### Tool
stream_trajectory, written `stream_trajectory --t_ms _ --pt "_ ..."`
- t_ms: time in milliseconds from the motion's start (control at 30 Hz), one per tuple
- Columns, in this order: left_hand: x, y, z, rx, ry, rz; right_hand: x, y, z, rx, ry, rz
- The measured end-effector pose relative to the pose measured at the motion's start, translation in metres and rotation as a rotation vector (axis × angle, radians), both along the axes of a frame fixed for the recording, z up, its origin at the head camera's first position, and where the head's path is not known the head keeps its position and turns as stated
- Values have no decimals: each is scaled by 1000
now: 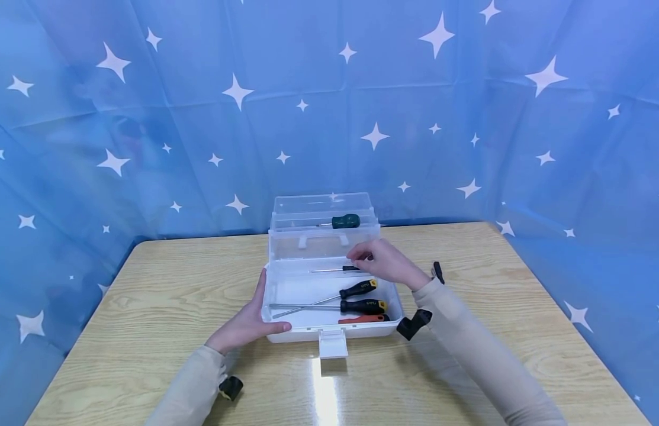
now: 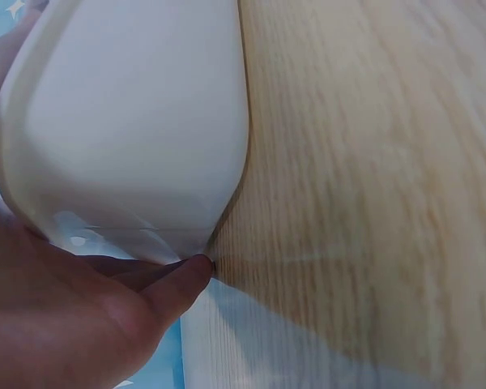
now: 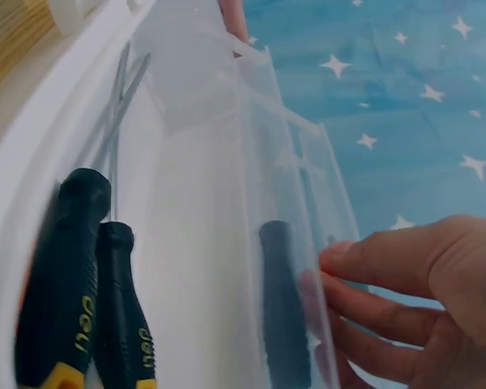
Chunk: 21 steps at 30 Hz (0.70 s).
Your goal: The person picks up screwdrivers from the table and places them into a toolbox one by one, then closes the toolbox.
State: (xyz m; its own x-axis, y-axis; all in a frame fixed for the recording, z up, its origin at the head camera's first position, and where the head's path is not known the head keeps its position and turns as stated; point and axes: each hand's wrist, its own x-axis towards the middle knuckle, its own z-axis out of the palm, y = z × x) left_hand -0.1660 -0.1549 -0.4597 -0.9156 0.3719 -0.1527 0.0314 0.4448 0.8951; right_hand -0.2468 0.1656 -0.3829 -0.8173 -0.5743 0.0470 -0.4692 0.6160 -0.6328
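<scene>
A white box (image 1: pixel 297 336) with its clear lid raised stands before me. My left hand (image 1: pixel 250 324) holds its left end, the thumb along the front corner; in the left wrist view the fingers lie against the wall. My right hand (image 1: pixel 385 260) is over the clear tray (image 1: pixel 286 267), its fingers loosely bent. In the right wrist view the fingertips (image 3: pixel 334 258) are right at the translucent wall, with nothing visible between them. Beside them in the tray lies a small black-handled screwdriver (image 3: pixel 283 308), partly covered by the hand in the head view.
Inside the box lie a large screwdriver (image 1: pixel 361 306), a smaller black-and-yellow screwdriver (image 1: pixel 357 289) and a red-handled tool (image 1: pixel 361 319). A green-handled screwdriver (image 1: pixel 346 221) rests in the upper tray. The latch flap (image 1: pixel 333 344) hangs over the wooden table (image 1: pixel 164 296). Behind is a blue curtain (image 1: pixel 318 130).
</scene>
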Motion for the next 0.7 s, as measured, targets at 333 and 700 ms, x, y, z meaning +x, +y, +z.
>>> stream_trajectory --t_ms 333,700 --pt "0 0 0 4 2 -2 4 27 6 16 71 -33" --pt "0 0 -1 17 9 -6 5 55 4 40 114 -73"
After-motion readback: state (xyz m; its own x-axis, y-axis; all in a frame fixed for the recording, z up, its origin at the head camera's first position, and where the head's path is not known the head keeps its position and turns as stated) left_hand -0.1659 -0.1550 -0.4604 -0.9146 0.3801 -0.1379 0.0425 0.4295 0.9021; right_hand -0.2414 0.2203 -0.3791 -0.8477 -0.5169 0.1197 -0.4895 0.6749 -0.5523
